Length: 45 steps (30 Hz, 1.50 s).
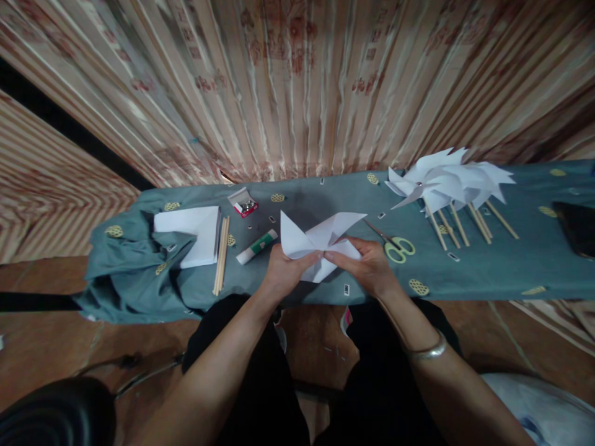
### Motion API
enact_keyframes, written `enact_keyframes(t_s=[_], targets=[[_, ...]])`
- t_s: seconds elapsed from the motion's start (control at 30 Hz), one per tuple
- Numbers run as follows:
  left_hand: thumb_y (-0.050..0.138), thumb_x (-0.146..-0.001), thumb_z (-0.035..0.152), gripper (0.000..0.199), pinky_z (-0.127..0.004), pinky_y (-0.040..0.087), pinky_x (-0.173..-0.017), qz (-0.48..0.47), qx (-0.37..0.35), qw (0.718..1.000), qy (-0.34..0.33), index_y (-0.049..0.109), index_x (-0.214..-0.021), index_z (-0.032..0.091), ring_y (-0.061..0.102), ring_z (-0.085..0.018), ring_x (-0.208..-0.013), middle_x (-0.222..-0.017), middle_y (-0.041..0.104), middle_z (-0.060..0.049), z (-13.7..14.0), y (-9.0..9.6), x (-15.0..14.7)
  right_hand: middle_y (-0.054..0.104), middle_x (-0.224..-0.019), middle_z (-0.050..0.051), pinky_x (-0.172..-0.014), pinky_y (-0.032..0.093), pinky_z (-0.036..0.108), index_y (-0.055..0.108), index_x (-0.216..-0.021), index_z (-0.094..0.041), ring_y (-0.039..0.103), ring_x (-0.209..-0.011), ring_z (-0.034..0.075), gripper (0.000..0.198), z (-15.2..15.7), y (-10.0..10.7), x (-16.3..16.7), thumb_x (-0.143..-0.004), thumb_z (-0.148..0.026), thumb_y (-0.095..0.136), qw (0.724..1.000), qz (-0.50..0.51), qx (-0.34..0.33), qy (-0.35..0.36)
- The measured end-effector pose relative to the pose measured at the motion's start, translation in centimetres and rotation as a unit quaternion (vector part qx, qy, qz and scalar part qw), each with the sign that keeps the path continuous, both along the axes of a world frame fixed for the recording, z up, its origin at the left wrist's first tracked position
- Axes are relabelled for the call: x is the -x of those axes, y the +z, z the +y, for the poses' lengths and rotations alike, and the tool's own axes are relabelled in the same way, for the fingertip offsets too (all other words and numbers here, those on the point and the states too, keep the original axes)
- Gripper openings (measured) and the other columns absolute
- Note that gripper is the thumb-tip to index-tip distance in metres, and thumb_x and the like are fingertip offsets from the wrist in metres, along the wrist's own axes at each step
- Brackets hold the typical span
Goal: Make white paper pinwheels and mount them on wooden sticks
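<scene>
Pressure belongs at the centre — left hand (284,271) and right hand (369,266) pinch the white paper pinwheel (331,229) there, thumbs nearly meeting; leave its curved blades uncreased.

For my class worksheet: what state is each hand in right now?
Left hand: closed, holding the folded white paper, thumb near its middle.
Right hand: closed, holding the paper's other side.

Your cloth-covered table (493,272), toward left end: paper stack (204,235), sticks (222,254)
By far edge: open box (243,203), pinwheels (446,179)
Between your near and far edges: glue stick (256,246), scissors (396,246)
</scene>
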State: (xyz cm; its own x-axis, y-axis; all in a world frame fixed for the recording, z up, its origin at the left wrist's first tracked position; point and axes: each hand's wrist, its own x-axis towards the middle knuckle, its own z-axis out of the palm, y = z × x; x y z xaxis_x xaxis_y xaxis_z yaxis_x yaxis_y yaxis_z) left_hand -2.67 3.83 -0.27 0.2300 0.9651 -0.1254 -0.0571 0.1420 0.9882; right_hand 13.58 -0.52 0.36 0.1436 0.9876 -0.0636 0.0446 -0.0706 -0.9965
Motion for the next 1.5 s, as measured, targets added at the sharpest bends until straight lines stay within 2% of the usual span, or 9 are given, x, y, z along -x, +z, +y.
enact_keyframes(t_s=[0.5, 0.6, 0.77, 0.93, 1.03, 1.13, 1.2, 1.37, 1.5], targets=[[0.084, -0.061, 0.035, 0.035, -0.035, 0.059, -0.076, 0.008, -0.010, 0.999, -0.029, 0.075, -0.086, 0.012, 0.073, -0.024, -0.081, -0.086, 0.078, -0.008, -0.2, 0.0, 0.3, 0.071, -0.067, 0.001, -0.055, 0.048, 0.028, 0.075, -0.074, -0.019, 0.058, -0.059, 0.015, 0.024, -0.2, 0.4, 0.0, -0.067, -0.043, 0.075, 0.999, -0.033, 0.001, 0.005], [0.081, -0.065, 0.033, 0.035, -0.037, 0.057, -0.082, 0.034, -0.055, 0.995, -0.077, 0.075, -0.092, 0.013, 0.072, -0.024, -0.086, -0.092, 0.077, -0.008, 0.0, -0.1, 1.3, 0.072, -0.068, 0.001, -0.056, 0.049, 0.028, 0.076, -0.076, -0.020, 0.060, -0.060, 0.015, 0.021, -0.4, 0.6, -0.2, -0.069, -0.040, 0.075, 0.998, -0.064, -0.021, -0.003], [0.074, -0.066, 0.013, 0.037, -0.039, 0.050, -0.096, 0.163, -0.186, 0.964, -0.100, 0.071, -0.103, 0.015, 0.066, -0.025, -0.103, -0.108, 0.072, -0.010, 0.9, -0.6, 4.0, 0.073, -0.070, 0.000, -0.059, 0.051, 0.028, 0.074, -0.072, -0.023, 0.063, -0.062, 0.017, 0.017, -1.2, 0.8, -1.9, -0.074, -0.040, 0.075, 0.986, -0.140, -0.088, -0.028], [0.061, -0.076, 0.008, 0.030, -0.035, 0.051, -0.092, 0.227, -0.221, 0.945, -0.087, 0.070, -0.103, 0.015, 0.064, -0.021, -0.098, -0.103, 0.070, -0.009, 2.1, -1.6, 4.0, 0.073, -0.080, 0.002, -0.066, 0.053, 0.030, 0.072, -0.083, -0.024, 0.067, -0.072, 0.019, 0.012, -2.8, 1.4, -2.5, -0.086, -0.034, 0.068, 0.948, -0.264, -0.178, 0.008], [0.063, -0.081, 0.015, 0.022, -0.034, 0.052, -0.085, 0.276, -0.226, 0.928, -0.105, 0.070, -0.101, 0.015, 0.065, -0.020, -0.089, -0.102, 0.069, -0.010, 2.7, -2.2, 2.8, 0.073, -0.084, 0.004, -0.071, 0.054, 0.031, 0.070, -0.090, -0.023, 0.068, -0.079, 0.019, 0.012, -4.0, 1.9, -1.3, -0.091, -0.026, 0.059, 0.898, -0.351, -0.254, 0.081], [0.067, -0.083, 0.023, 0.023, -0.035, 0.051, -0.084, 0.337, -0.245, 0.899, -0.133, 0.069, -0.104, 0.014, 0.064, -0.021, -0.089, -0.103, 0.066, -0.011, 2.8, -2.7, 1.9, 0.074, -0.086, 0.007, -0.075, 0.054, 0.034, 0.068, -0.095, -0.020, 0.067, -0.083, 0.020, 0.019, -4.8, 2.0, 0.0, -0.095, -0.020, 0.049, 0.846, -0.396, -0.341, 0.106], [0.069, -0.082, 0.024, 0.024, -0.036, 0.051, -0.085, 0.376, -0.256, 0.879, -0.142, 0.068, -0.104, 0.015, 0.063, -0.021, -0.090, -0.102, 0.065, -0.009, 2.7, -3.0, 1.6, 0.075, -0.089, 0.008, -0.075, 0.054, 0.036, 0.067, -0.097, -0.020, 0.067, -0.085, 0.021, 0.019, -5.1, 1.9, 0.6, -0.095, -0.018, 0.048, 0.827, -0.409, -0.370, 0.106], [0.060, -0.084, 0.014, 0.014, -0.035, 0.050, -0.083, 0.425, -0.261, 0.854, -0.149, 0.068, -0.095, 0.016, 0.061, -0.021, -0.090, -0.095, 0.063, -0.008, 2.6, -3.6, 1.1, 0.075, -0.090, 0.008, -0.074, 0.054, 0.037, 0.066, -0.096, -0.019, 0.066, -0.084, 0.022, 0.018, -5.1, 1.7, 0.9, -0.094, -0.015, 0.049, 0.814, -0.432, -0.377, 0.097], [0.054, -0.082, 0.009, 0.016, -0.031, 0.050, -0.078, 0.361, -0.232, 0.893, -0.135, 0.068, -0.087, 0.015, 0.062, -0.018, -0.082, -0.089, 0.063, -0.007, 2.6, -3.3, 0.9, 0.074, -0.085, 0.007, -0.075, 0.055, 0.034, 0.066, -0.095, -0.018, 0.066, -0.082, 0.021, 0.018, -4.8, 1.7, 0.1, -0.096, -0.019, 0.048, 0.828, -0.428, -0.346, 0.109]])
